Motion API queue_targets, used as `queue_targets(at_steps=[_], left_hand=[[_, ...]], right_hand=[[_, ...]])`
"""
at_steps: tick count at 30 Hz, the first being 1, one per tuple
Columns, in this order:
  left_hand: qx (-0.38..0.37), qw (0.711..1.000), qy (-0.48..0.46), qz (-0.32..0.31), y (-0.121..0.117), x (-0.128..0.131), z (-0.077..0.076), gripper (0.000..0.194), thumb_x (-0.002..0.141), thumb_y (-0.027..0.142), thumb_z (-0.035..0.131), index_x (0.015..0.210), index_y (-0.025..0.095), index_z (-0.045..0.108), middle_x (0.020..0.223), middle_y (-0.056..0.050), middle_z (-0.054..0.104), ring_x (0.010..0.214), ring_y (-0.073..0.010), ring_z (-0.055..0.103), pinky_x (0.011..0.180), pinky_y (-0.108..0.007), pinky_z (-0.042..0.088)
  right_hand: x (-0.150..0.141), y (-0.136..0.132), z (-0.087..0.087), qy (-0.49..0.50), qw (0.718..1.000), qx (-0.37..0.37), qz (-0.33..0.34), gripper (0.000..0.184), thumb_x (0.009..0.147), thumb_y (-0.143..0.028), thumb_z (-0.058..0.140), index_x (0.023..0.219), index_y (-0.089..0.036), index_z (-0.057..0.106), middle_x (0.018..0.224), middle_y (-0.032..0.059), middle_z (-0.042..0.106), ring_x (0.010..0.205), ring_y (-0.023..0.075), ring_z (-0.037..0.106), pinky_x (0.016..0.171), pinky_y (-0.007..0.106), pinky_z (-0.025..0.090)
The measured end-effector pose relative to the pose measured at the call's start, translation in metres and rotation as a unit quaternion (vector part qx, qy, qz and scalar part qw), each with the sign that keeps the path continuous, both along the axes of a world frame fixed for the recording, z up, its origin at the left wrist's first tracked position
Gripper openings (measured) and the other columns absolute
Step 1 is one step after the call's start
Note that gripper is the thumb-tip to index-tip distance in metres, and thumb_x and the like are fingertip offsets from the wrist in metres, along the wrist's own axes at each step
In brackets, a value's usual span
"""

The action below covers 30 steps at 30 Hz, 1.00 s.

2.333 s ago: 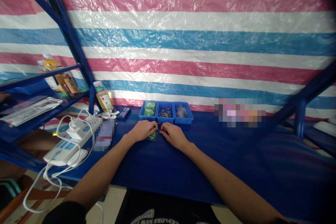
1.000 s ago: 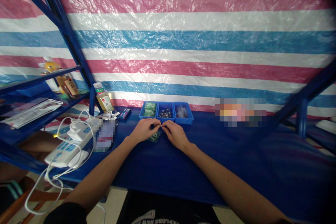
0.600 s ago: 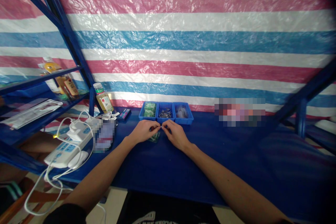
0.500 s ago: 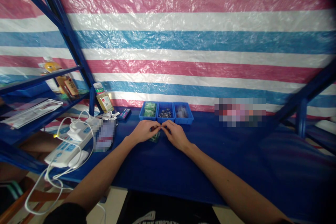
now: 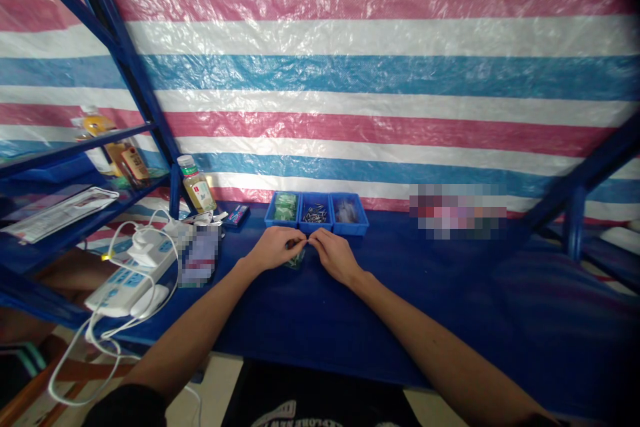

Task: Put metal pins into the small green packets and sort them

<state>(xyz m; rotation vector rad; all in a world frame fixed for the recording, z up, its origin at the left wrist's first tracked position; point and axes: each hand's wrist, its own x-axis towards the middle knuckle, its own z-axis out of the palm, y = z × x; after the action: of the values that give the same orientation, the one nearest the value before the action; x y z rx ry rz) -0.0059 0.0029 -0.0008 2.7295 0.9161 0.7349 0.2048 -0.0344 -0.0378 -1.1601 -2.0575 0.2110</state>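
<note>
In the head view my left hand (image 5: 276, 248) and my right hand (image 5: 334, 255) meet fingertip to fingertip just above the blue table (image 5: 320, 320). Both are closed in a pinch on something too small to make out. Under the left fingers lies a small green, clear-looking packet (image 5: 295, 261), partly covered by the hand. Directly behind the hands stand three joined blue bins. The left bin (image 5: 270, 221) holds green packets (image 5: 287, 205), the middle one (image 5: 316, 227) small dark and silvery metal pieces (image 5: 315, 215), and the right one (image 5: 364, 223) clear plastic bags (image 5: 346, 210).
At the left are a white power strip (image 5: 113, 290) with tangled cables, a blurred-out phone-like item (image 5: 200, 257), a bottle (image 5: 197, 187) and a small dark box (image 5: 236, 216). A pixelated item (image 5: 457, 211) lies back right. Blue frame posts (image 5: 575, 220) flank the table; striped sheeting (image 5: 380, 73) hangs behind.
My hands stay almost in place. The thin, light piece that showed between the fingertips is now mostly hidden by the pinching fingers. The view has shifted very slightly.
</note>
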Motion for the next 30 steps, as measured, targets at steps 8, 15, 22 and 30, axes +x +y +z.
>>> queue_targets(at_steps=[8,15,22,30], left_hand=[[-0.003,1.000,-0.003,0.006,-0.0004,-0.0002,0.0029,0.022,0.099,0.030,0.055,0.096,0.019,0.074,0.077,-0.001,0.071,0.066,-0.0131,0.061,0.066,-0.023,0.041],[0.001,1.000,-0.002,0.009,-0.0003,-0.0006,0.0013,0.021,0.098,0.029,0.055,0.095,0.020,0.074,0.077,-0.001,0.071,0.066,-0.0130,0.061,0.066,-0.023,0.041],[0.003,1.000,-0.006,0.006,0.0004,-0.0015,0.0001,0.024,0.099,0.030,0.053,0.096,0.019,0.074,0.076,-0.002,0.070,0.065,-0.0129,0.060,0.066,-0.023,0.042],[-0.009,1.000,-0.006,0.010,-0.0008,-0.0007,0.0027,0.022,0.099,0.030,0.055,0.096,0.020,0.074,0.076,-0.001,0.071,0.064,-0.0123,0.060,0.065,-0.022,0.041]], right_hand=[[-0.0001,-0.0006,-0.0010,0.029,0.999,-0.001,0.022,0.011,0.104,-0.024,0.049,0.109,-0.025,0.059,0.105,0.0042,0.069,0.094,0.0209,0.066,0.084,0.030,0.048],[-0.0002,-0.0009,0.0006,0.013,1.000,0.001,0.005,0.014,0.106,-0.025,0.046,0.101,-0.025,0.059,0.100,0.0032,0.068,0.089,0.0199,0.065,0.081,0.029,0.047],[-0.0001,0.0001,-0.0021,0.028,1.000,0.002,0.001,0.011,0.103,-0.025,0.049,0.105,-0.025,0.060,0.100,0.0037,0.069,0.090,0.0205,0.065,0.082,0.030,0.048],[0.0000,0.0013,-0.0025,0.008,1.000,0.000,-0.016,0.016,0.106,-0.025,0.045,0.097,-0.025,0.058,0.098,0.0034,0.068,0.088,0.0204,0.065,0.079,0.029,0.047]])
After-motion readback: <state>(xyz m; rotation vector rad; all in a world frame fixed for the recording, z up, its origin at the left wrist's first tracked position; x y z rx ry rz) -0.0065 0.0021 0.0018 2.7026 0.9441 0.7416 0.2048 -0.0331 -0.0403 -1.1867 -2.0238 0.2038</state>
